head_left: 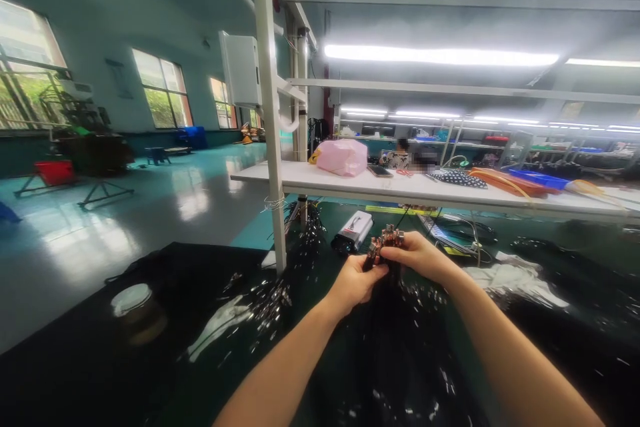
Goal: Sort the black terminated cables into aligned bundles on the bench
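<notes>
My left hand [354, 283] and my right hand [419, 257] meet in front of me, both closed around a bundle of black cables [393, 238]. Copper-coloured and silvery metal ends stick up between the fingers. Below the hands the cables hang down dark and blurred, so their lower part is hard to make out. Just behind the left hand, apart from it, is a white and black box-shaped device [356, 230]. More dark cables with shiny ends [273, 307] lie spread over the dark work surface [200, 347] on both sides.
A lidded jar [135, 307] and a white glove [223, 323] lie to the left. White cloth [517, 278] is at the right. Behind, a white shelf [320, 185] carries a pink bag [343, 157] and a phone [380, 172]. An upright post [270, 113] stands left of centre. A person [400, 157] sits farther back.
</notes>
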Tool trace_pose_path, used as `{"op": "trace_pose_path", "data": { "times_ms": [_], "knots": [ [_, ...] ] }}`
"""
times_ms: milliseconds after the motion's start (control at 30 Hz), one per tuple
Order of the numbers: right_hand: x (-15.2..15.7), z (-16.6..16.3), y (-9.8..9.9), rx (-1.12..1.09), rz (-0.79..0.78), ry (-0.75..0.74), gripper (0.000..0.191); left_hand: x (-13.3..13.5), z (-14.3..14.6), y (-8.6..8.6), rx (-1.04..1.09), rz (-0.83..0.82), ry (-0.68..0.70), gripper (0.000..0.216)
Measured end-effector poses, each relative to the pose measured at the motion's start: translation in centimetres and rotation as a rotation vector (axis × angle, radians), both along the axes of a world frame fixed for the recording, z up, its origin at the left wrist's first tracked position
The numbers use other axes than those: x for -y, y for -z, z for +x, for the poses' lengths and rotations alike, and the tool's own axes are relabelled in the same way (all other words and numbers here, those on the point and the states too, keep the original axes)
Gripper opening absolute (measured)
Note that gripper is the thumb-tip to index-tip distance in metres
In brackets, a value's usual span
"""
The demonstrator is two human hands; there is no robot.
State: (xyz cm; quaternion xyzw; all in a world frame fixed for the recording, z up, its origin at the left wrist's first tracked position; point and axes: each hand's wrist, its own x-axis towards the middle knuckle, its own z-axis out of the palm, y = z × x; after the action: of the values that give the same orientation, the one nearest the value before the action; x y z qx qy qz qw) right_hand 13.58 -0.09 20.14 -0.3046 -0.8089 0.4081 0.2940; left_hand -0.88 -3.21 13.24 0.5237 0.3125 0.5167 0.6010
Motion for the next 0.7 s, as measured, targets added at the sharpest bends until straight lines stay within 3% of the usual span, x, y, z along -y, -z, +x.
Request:
{"op": "trace_pose_path", "data": {
  "times_ms": [167,267,367,467,567,633,700],
  "knots": [
    [-0.1,-0.5,-0.5,-0.011,0.016,-0.112,0.023,0.4,-0.9,-0.7,-0.034,-0.001,0.099,0.032],
    [-0.5,-1.2,0.1,-0.118,-0.004,-0.037,0.021,1.0,-1.4,-2.0,-0.098,0.040,0.152,0.026],
    [-0.1,-2.5,1.9,-0.327,-0.059,-0.009,0.027,1.5,-2.4,-3.9,-0.118,0.040,0.089,0.026],
    [1.7,-4.0,5.2,-0.359,-0.202,-0.128,0.041,0.8,-4.7,-5.8,-0.117,0.040,-0.052,0.025],
    [4.0,-5.5,9.7,-0.269,-0.303,-0.122,0.033,-1.2,-8.5,-6.1,-0.274,0.024,-0.187,0.020],
    [5.0,-6.6,12.9,-0.287,-0.419,-0.064,0.027,-2.7,-11.3,-5.1,-0.620,-0.012,-0.289,0.020],
    [5.3,-8.0,16.3,-0.290,-0.573,-0.037,0.026,-4.0,-13.7,-3.4,-1.104,-0.017,-0.379,0.025]
  ]
}}
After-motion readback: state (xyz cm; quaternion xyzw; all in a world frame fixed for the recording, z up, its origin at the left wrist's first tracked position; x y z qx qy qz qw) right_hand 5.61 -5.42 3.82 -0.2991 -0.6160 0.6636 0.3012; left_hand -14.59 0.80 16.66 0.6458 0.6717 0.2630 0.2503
